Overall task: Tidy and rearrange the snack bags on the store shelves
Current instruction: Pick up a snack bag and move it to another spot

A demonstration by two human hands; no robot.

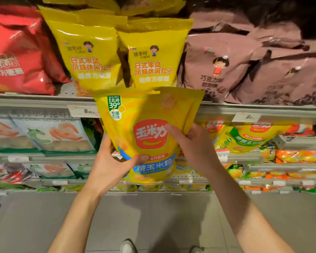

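Note:
I hold a yellow corn snack bag (144,114) with a red logo upright in front of the shelves, at the height of the second shelf. My left hand (108,163) grips its lower left corner, thumb across the blue band. My right hand (192,143) clasps its right edge, thumb on the logo. At least one more yellow bag edge shows behind the front one on the right. Matching yellow corn bags (244,136) lie on the shelf to the right, behind my right hand.
The top shelf (35,102) carries red bags (16,57), two upright yellow bags (153,57) and brown chocolate bags (235,70). White shrimp-print bags (51,134) stand lower left. Orange and green packs (297,157) fill the lower right shelves. Grey floor (153,216) lies below.

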